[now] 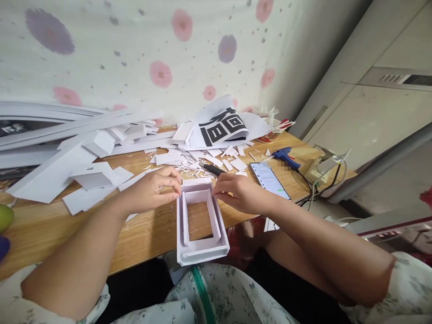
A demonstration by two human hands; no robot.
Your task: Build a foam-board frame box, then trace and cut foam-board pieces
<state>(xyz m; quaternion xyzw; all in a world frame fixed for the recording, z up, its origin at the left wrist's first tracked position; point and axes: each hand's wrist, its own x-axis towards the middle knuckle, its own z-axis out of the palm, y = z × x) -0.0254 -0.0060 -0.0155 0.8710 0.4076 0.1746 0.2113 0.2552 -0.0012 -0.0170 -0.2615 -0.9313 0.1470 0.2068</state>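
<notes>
White foam-board frame (202, 247) is laid flat on the wooden counter (148, 234), long side running away from the person, near end overhanging the counter's front edge above the lap. It's built as a double rectangle, an inner wall set inside an outer one, w/ bare wood seen through the open centre.

The far end is gripped from both sides. The left hand (153, 191) is curled, thumb and fingertips pinched together on the frame's far-left corner. The right hand (238, 193) is likewise pinched on the far-right corner, fingers bent, palm down. Both forearms are rested low over the counter edge.

Just beyond the frame a black pen-like tool (212, 169) is seen among white offcuts (189, 164); whether it's a knife or a marker can't be told. To the right, near the right hand but not touching it, a phone (270, 180) is lying w/ screen lit. A blue glue gun (285, 157) is placed behind the phone, w/ cables (315, 189) trailing off the counter's right end.

Farther back a sheet w/ a big black printed character (222, 126) is propped over more scraps, and a cup (272, 132) is set beside it. Foam-board slabs and strips (67, 157) are piled across the left half of the counter, against the flower-print wall (162, 54).
</notes>
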